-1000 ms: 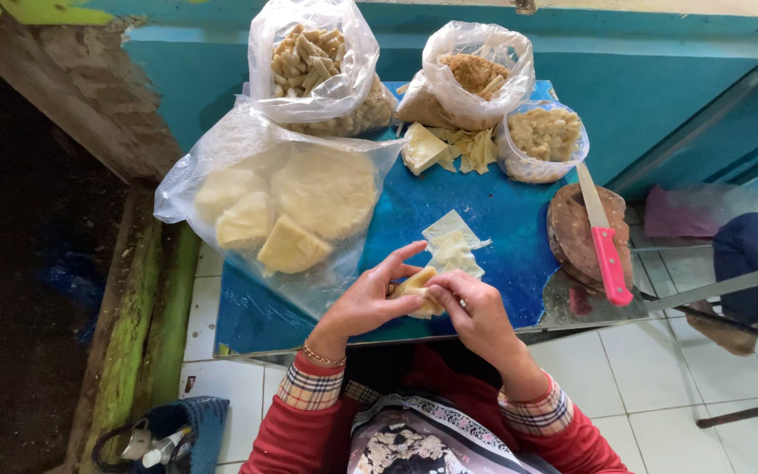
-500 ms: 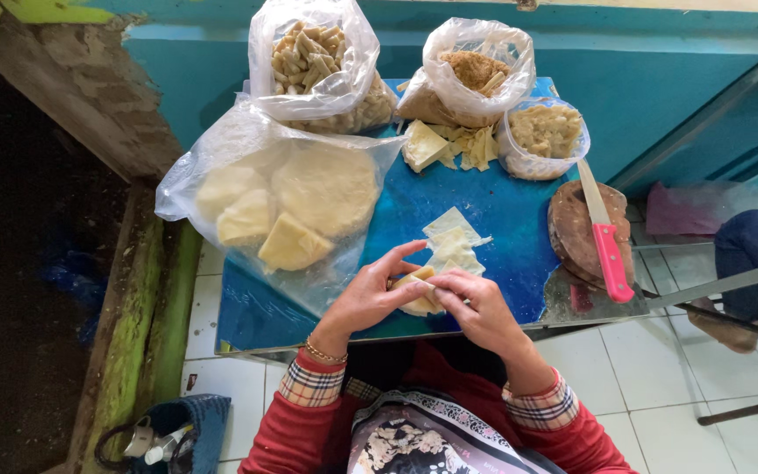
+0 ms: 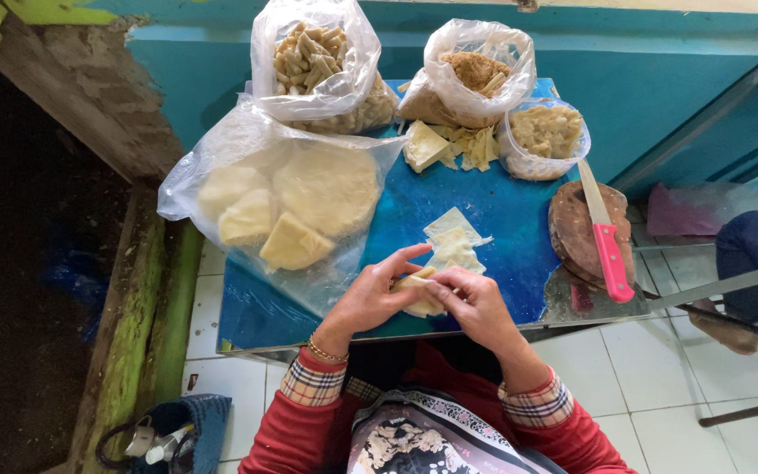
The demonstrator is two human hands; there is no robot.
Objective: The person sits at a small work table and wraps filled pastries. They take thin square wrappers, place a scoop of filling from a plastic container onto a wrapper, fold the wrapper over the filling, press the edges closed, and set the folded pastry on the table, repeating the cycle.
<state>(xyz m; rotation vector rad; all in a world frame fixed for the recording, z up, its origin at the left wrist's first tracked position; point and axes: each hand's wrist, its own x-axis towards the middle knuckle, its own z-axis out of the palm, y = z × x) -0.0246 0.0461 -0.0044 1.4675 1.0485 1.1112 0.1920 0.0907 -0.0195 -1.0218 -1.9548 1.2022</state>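
Dough wrapper (image 3: 421, 294), pale and thin, is being pinched between both hands right over the near edge of the blue table (image 3: 502, 211), so it's kept close to the body where the fingers can be watched. The left hand (image 3: 370, 298) is closed on its left side, thumb on top, and the right hand (image 3: 475, 303) is clamped on the other side, the two hands nearly touching. More cut wrappers (image 3: 454, 237) are laid flat just beyond the hands, probably so the next one can be grabbed easily. A big clear bag of dough slabs (image 3: 296, 206) is parked to the left. Three open bags of fried bits (image 3: 322, 66) are lined up at the back. A pink-handled knife (image 3: 605, 235) is rested on a round wooden board (image 3: 572, 230) off to the right, out of the way.
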